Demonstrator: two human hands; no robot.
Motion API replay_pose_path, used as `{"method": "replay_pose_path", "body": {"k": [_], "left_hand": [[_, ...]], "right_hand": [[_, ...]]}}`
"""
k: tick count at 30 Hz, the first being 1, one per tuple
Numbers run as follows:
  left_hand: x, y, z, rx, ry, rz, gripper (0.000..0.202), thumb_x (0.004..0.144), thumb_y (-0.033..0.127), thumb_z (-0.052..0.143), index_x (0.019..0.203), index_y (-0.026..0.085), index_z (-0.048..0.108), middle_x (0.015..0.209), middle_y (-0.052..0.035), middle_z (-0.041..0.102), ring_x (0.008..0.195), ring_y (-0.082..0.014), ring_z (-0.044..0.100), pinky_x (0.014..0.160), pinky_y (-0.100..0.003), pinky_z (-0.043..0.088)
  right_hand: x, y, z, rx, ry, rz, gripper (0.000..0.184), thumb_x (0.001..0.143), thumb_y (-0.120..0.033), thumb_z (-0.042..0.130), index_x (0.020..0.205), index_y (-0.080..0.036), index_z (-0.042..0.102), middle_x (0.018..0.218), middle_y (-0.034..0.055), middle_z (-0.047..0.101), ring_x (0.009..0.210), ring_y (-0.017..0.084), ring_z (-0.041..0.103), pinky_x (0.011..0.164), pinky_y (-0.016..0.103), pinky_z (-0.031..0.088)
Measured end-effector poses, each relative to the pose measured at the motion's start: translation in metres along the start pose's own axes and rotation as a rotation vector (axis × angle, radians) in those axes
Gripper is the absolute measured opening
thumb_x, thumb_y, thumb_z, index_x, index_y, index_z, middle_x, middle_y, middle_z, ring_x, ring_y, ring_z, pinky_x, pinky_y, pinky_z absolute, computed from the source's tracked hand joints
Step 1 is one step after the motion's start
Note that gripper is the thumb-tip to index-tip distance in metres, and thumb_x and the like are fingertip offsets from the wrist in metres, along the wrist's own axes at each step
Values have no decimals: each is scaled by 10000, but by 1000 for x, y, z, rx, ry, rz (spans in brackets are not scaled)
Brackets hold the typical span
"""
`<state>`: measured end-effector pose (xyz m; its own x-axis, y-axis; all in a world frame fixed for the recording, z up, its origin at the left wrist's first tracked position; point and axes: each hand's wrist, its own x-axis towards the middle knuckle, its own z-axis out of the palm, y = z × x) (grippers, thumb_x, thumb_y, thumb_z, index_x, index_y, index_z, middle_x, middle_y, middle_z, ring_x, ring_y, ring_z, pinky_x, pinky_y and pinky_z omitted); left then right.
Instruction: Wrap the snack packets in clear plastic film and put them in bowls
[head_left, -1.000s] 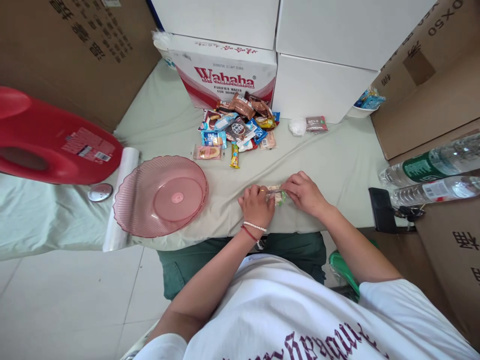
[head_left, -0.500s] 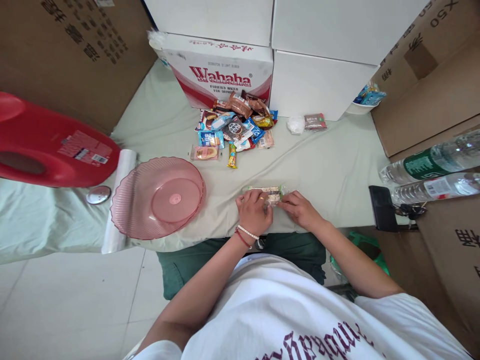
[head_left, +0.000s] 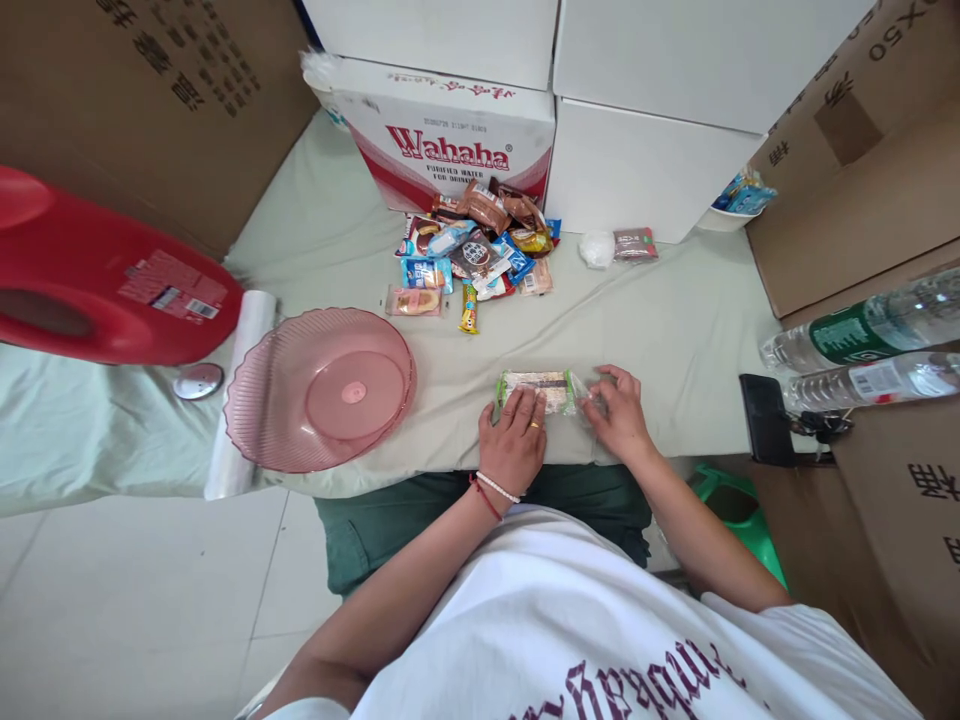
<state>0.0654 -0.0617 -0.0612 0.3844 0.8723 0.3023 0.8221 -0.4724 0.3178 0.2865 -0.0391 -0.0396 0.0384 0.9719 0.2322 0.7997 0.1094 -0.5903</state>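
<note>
A rectangular snack pack (head_left: 553, 382) in a clear wrapper with green ends lies flat on the cloth in front of me; its contents look pale and grainy, with a dark band. Over the pack's near left part, my left hand (head_left: 513, 440) rests palm down, fingers stretched out and partly covering it. My right hand (head_left: 621, 415) is at the right end, thumb and fingers bent about the loose clear film and seeming to pinch its edge. Which fingers touch the film is hard to see.
A pink ribbed bowl (head_left: 322, 440) stands left, over a white plastic roll (head_left: 251, 320). Behind lies a heap of wrapped snacks (head_left: 480, 255), before a Wahaha carton (head_left: 450, 150). A brown packet (head_left: 635, 245) is farther right. Bottles (head_left: 855, 330) and a black phone-like object (head_left: 765, 420) lie at right.
My right hand has shifted right and raised its fingers at the wrapper's end. My left hand has flattened with fingers stretched, leaving more of the pack visible.
</note>
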Motion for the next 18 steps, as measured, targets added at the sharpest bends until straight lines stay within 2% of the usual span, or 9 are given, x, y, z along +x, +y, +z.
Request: {"method": "replay_pose_path", "body": {"k": [2, 4, 5, 9, 12, 15, 18], "left_hand": [[0, 0, -1, -13, -12, 2, 539, 1025, 223, 467, 1564, 217, 471, 1584, -157, 527, 1521, -274, 436, 1219, -576, 240], [0, 0, -1, -29, -12, -2, 539, 1028, 210, 457, 1567, 223, 466, 1587, -153, 523, 1523, -270, 437, 1248, -598, 193], [0, 1, -1, -38, -8, -5, 538, 1030, 203, 451, 1568, 227, 464, 1586, -150, 524, 1520, -268, 441, 1263, -611, 159], [-1, 3, 1, -70, 19, 10, 524, 1021, 163, 444, 1539, 215, 505, 1580, -146, 531, 1528, -278, 433, 1299, -633, 56], [-1, 1, 6, -127, 25, 44, 511, 977, 136, 491, 1482, 130, 563, 1577, -198, 522, 1548, -305, 399, 1312, -591, 154], [-2, -11, 9, -297, 34, 65, 613, 868, 125, 575, 1475, 47, 537, 1577, -266, 495, 1563, -342, 361, 1288, -580, 272], [-2, -27, 7, -605, 68, 81, 751, 721, 85, 583, 1469, 89, 520, 1592, -241, 488, 1565, -347, 355, 1285, -625, 264]], "right_hand": [[4, -10, -8, 94, -28, 48, 167, 943, -376, 592, 901, -219, 625, 1124, 106, 634, 1026, 243, 606, 915, 383, 502], [12, -26, -13, 136, -93, 92, 147, 955, -363, 580, 898, -229, 601, 896, 27, 638, 783, 184, 591, 758, 305, 480], [17, -36, -14, 125, -126, 89, 135, 957, -345, 581, 888, -229, 594, 827, 3, 625, 725, 170, 571, 722, 287, 457], [39, -78, 4, -61, -237, 2, 84, 943, -210, 572, 864, -212, 603, 858, 31, 653, 796, 188, 601, 747, 289, 434], [48, -103, 25, -211, -358, 23, 131, 983, -193, 520, 939, -198, 644, 964, 76, 674, 823, 212, 615, 750, 312, 444], [46, -113, 40, -254, -405, 36, 245, 1042, -218, 428, 1056, -182, 671, 1067, 115, 652, 829, 223, 626, 764, 331, 473], [39, -106, 47, -153, -385, -18, 309, 1037, -162, 378, 1148, -155, 666, 1086, 134, 622, 948, 236, 637, 872, 343, 505]]}}
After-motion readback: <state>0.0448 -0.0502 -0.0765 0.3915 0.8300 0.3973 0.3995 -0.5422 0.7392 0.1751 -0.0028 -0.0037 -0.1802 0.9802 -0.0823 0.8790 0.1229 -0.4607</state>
